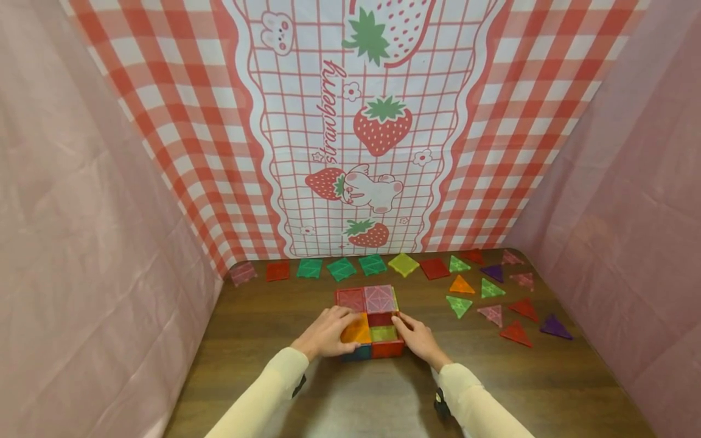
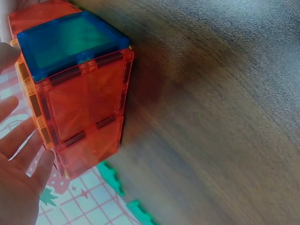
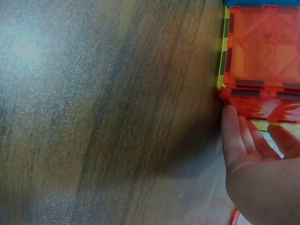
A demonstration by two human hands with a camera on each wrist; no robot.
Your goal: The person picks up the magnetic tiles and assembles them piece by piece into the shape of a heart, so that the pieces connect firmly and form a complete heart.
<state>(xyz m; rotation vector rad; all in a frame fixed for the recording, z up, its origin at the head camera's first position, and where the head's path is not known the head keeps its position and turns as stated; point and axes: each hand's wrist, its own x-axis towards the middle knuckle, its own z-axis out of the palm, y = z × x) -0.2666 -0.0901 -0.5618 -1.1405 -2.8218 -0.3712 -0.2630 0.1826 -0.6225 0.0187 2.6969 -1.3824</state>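
A low box of see-through magnetic tiles [image 1: 387,348] stands mid-table. Its walls are red and blue. On top, a pink tile [image 1: 379,298], a red tile [image 1: 350,298] and an orange tile [image 1: 357,330] cover part of it; the front right compartment is uncovered, with yellow-green inside. My left hand [image 1: 327,332] lies over the left side, fingertips on the orange tile. In the left wrist view its fingers spread along the orange side, beside the blue tile [image 2: 75,42]. My right hand [image 1: 417,338] touches the right wall, fingers fairly straight against the red tile [image 3: 262,105].
Along the back edge lie loose square tiles, among them a green tile [image 1: 342,269], a yellow tile [image 1: 403,264] and a red tile [image 1: 278,271]. Several triangle tiles, such as the purple triangle [image 1: 555,327], are scattered at the right. Cloth curtains [image 1: 98,243] enclose the table.
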